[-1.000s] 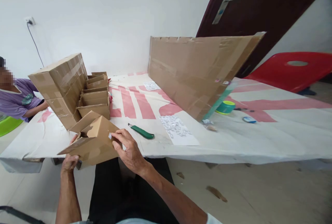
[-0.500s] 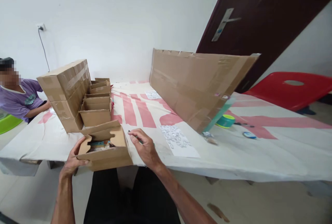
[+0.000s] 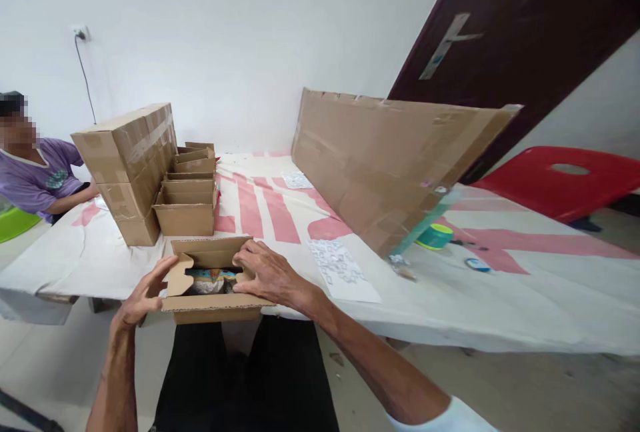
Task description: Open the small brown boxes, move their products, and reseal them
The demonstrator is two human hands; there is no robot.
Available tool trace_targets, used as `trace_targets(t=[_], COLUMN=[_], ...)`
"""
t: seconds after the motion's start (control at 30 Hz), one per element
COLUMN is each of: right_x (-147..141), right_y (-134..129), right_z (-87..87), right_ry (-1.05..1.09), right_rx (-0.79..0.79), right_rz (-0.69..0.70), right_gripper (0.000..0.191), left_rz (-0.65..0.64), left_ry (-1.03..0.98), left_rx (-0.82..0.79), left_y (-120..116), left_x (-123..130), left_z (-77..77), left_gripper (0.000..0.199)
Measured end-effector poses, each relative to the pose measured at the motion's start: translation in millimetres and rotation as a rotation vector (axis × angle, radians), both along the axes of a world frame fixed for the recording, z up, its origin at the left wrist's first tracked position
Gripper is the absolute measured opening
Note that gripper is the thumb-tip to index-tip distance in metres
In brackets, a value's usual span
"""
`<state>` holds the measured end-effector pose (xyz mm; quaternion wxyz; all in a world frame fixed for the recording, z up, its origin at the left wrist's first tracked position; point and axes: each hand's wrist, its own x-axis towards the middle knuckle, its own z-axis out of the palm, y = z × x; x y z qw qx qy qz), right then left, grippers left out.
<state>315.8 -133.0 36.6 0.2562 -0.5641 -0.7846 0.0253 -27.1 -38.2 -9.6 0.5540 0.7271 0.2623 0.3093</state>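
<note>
Here's the left hand, thumb and fingers spread against the open carton; right hand curls over its right flap; whether it's pinching, I can't tell.

No text, label, brand or number can be read. The white sheet on the table cover bears many small greyish marks, and a smaller sheet farther back has faint ones, all too small to decipher. The emblem on the purple shirt, the coloured print on the packaging inside the open carton, and the blue-and-white disc show only illegible patches.
</note>
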Motion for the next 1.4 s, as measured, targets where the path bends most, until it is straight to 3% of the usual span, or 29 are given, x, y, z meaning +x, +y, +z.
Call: trace_targets(t=[0.17,0.4,0.53,0.63,0.77,0.97,1.1,1.2,1.27,1.33,1.4], right_x=[-6.2,10.1,31.9,38.3,35.3,24.6,21.3,20.8,18.6,13.6,5.9], right_y=[-3.2,-20.0,-27.6,-28.2,-24.9,-23.0,-24.4,-28.0,-29.7,-27.2,-18.3], right_z=[-1.8,-23.6,-44.5,-57.1,-63.7,-60.1,-66.5,-63.6,-50.4,-31.4,-14.4], right_ry=[-0.008,0.275,0.191,0.153,0.296,0.505,0.547,0.408,0.236,0.053,-0.119], right_rx=[0.016,0.268,0.327,0.281,0.113,-0.094,-0.101,0.041,0.17,0.208,0.118], right_rz=[-0.032,-0.154,-0.314,-0.279,-0.185,-0.107,-0.113,-0.203,-0.22,-0.127,0.003], right_gripper=[0.024,0.046,0.039,0.033,0.033,0.042,0.04,0.036,0.033,0.031,0.022], left_rz=[0.01,0.06,0.074,0.079,0.071,0.071,0.08,0.093,0.1,0.105,0.108], left_ry=[0.062,0.263,0.277,0.28,0.283,0.314,0.285,0.256,0.252,0.247,0.238], left_rx=[-0.009,0.081,0.094,0.113,0.105,0.118,0.137,0.127,0.121,0.117,0.114], left_y=[-6.4,-20.7,-24.8,-24.4,-20.1,-17.0,-26.0,-34.6,-38.8,-40.7,-40.6], left_x=[6.9,21.5,20.9,21.0,22.9,24.0,20.8,17.7,16.1,15.3,15.3], left_z=[10.1,26.9,26.9,26.7,27.4,30.2,27.6,22.2,19.2,17.4,16.5], left_gripper=[0.09,0.124,0.133,0.137,0.138,0.139,0.134,0.134,0.132,0.132,0.131])
